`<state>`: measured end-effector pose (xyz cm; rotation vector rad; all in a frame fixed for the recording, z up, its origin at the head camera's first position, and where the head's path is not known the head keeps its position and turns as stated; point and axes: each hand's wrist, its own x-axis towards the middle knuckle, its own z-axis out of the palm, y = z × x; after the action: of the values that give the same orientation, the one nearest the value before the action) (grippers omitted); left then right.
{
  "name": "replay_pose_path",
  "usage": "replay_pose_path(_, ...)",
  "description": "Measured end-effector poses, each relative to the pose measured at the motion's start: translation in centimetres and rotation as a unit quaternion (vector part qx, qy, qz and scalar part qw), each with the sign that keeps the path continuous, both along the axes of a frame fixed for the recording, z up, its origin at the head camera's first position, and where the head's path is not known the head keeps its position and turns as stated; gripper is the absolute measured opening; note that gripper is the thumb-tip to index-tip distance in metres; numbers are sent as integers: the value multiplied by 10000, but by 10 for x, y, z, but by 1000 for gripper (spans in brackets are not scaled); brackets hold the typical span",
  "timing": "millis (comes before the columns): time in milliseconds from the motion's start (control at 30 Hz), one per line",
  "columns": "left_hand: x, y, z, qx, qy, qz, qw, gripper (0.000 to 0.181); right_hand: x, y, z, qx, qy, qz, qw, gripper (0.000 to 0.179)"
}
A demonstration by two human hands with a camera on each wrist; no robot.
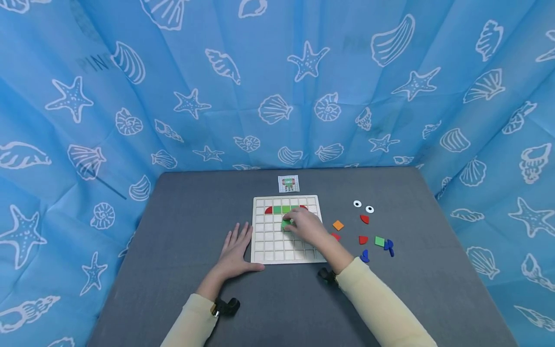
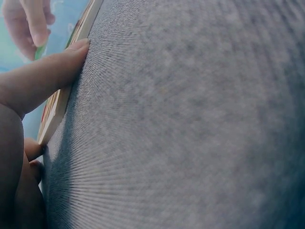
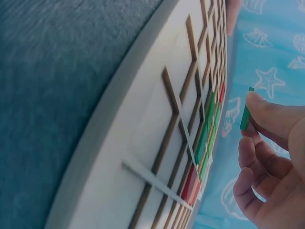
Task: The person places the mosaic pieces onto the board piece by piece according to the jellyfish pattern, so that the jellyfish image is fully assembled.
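A white grid board [image 1: 269, 245] lies on the grey table. In one of its upper rows sit a red quarter-round tile [image 1: 269, 210], green square tiles [image 1: 277, 209] and another red tile [image 1: 304, 207], partly covered by my right hand. That right hand [image 1: 305, 225] is over the middle of the board and pinches a green square tile [image 3: 245, 113] between thumb and fingers, seen edge-on above the grid in the right wrist view. My left hand [image 1: 234, 254] rests at the board's left side, fingers extended, its thumb touching the lower left corner.
Behind the board lies a small pattern card [image 1: 288, 183]. Loose pieces are scattered to the right: white eye discs [image 1: 357, 204], an orange square [image 1: 338, 225], red quarter-rounds [image 1: 363, 239], a green square [image 1: 379, 241] and blue pieces [image 1: 365, 256]. A blue shell-print curtain [image 1: 275, 111] surrounds the table.
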<state>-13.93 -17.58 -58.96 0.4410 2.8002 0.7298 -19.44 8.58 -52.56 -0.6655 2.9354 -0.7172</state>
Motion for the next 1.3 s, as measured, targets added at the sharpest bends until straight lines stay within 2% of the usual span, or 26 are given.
replay_pose_path(167, -1, -1, -1, -122, -167, -7, 9998, 132, -4, -9, -6, 13, -72, 21, 10000, 26)
replay_pose_path(433, -2, -3, -5, -61, -26, -19, 10000, 132, -13, -19, -13, 100, -100, 148, 9998, 26)
replay_pose_path(700, -1, -2, -6, -39, -48, -4, 10000, 132, -19, -26, -19, 484, -307, 151, 9982, 25)
replay_pose_path(1300, -2, -2, -4, -28, -168, -7, 9999, 132, -22, -29, -14, 540, -284, 262, 9978, 28)
